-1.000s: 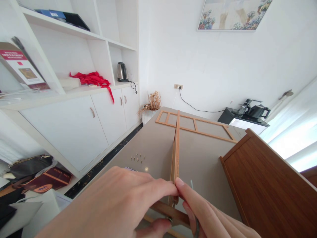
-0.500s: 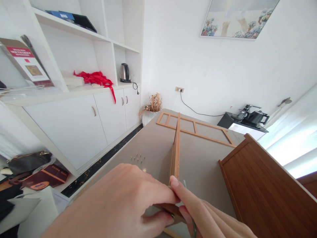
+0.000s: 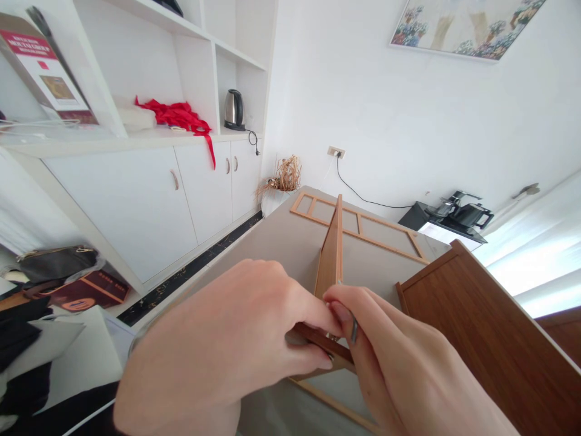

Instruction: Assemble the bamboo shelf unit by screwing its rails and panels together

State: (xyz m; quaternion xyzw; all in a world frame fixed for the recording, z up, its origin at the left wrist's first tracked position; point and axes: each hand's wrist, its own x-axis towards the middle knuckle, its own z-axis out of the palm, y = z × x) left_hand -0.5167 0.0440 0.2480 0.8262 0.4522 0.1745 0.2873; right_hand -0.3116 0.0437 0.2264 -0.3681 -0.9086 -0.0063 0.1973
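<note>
While a grey table spreads beneath the work, a broad brown panel sits at the right, a slim wooden frame lies flat at the far end, and a wooden board stands on edge mid-table, its near end hidden by the hands. There the left hand grips a dark wooden strip between thumb and forefinger, and the right hand pinches a bent grey rod, partly covered by its fingers.
</note>
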